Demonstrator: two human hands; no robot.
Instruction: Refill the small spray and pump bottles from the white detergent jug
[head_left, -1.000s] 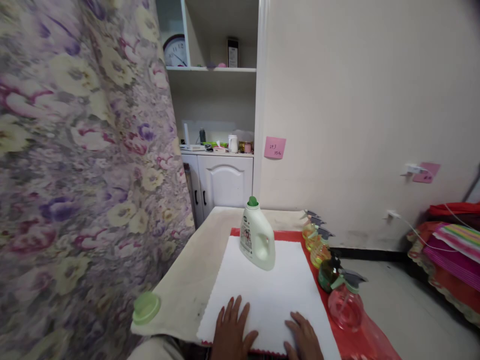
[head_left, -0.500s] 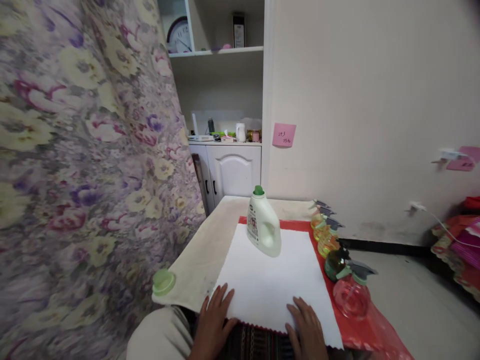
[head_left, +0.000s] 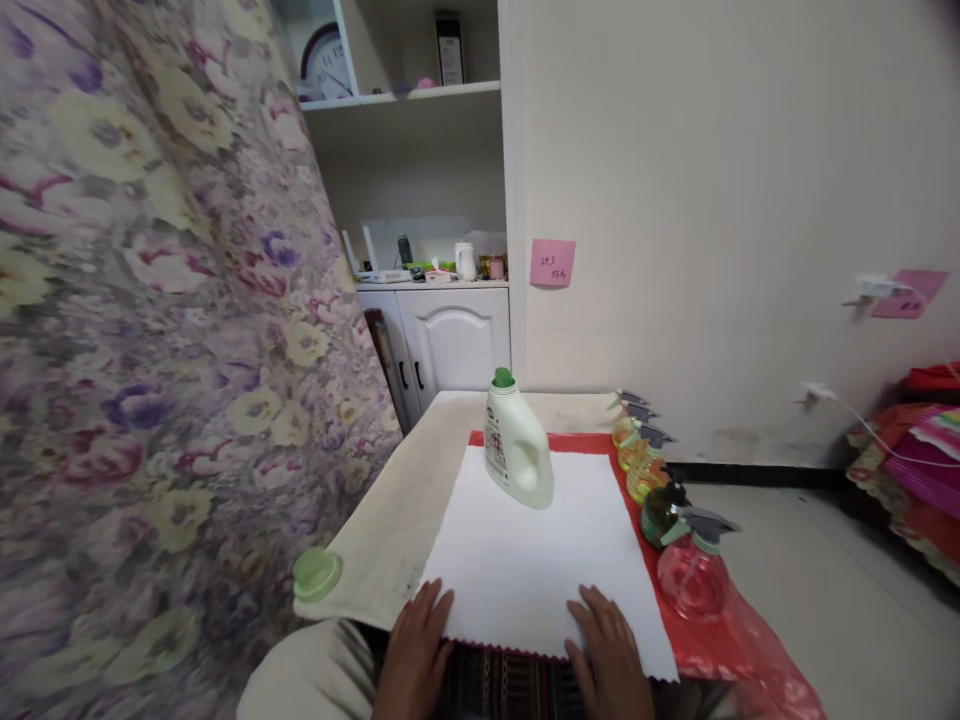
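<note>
My left hand lies flat on the near left corner of a white sheet, fingers stretched out. Flat on the sheet's near edge, to the right, rests my right hand. Neither hand holds anything. The sheet covers a red plastic layer on a small beige table. A white detergent bottle with a green cap stands upright at the sheet's far end.
Several spray bottles line the table's right edge. A green lid sits at the near left corner. A floral curtain hangs close on the left. White cabinets and shelves stand behind; bedding lies at the right.
Both hands have slid back from the sheet's middle toward its near edge. The camera has shifted slightly; the bottles have not moved.
</note>
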